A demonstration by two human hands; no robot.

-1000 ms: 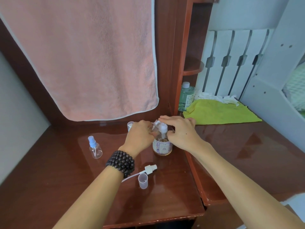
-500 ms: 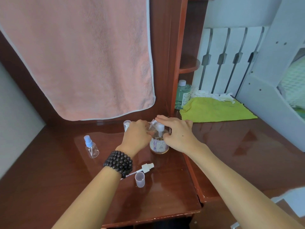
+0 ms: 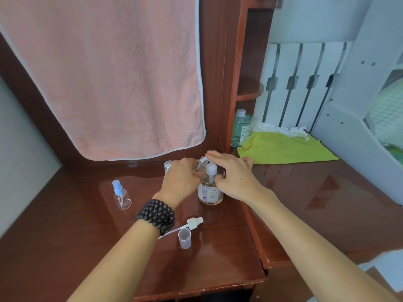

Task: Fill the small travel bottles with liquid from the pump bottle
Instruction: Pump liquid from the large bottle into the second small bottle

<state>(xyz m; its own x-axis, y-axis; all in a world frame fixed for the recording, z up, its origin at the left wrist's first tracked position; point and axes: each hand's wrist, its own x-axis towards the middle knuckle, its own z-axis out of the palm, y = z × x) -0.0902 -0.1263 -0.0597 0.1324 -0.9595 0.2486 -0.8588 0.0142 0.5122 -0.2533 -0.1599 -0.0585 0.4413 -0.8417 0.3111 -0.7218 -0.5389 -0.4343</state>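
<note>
A clear pump bottle (image 3: 210,194) with a pale label and a white pump neck stands on the brown desk (image 3: 218,247). My left hand (image 3: 180,182) grips a small clear travel bottle (image 3: 201,163), tilted with its threaded mouth up at the pump top. My right hand (image 3: 234,176) lies over the pump head with its fingers stretched flat, thumb against the bottle's shoulder. The pump head itself is hidden under those fingers.
A small spray bottle with a blue top (image 3: 121,196) stands left. A loose white spray head with its tube (image 3: 193,222) and a clear cap (image 3: 184,238) lie nearer me. Another small container (image 3: 167,166) peeks behind my left hand. A green bottle (image 3: 241,127) and yellow-green cloth (image 3: 283,148) sit back right.
Both hands stay at the pump bottle in almost the same pose. Only the camera view has shifted a little.
</note>
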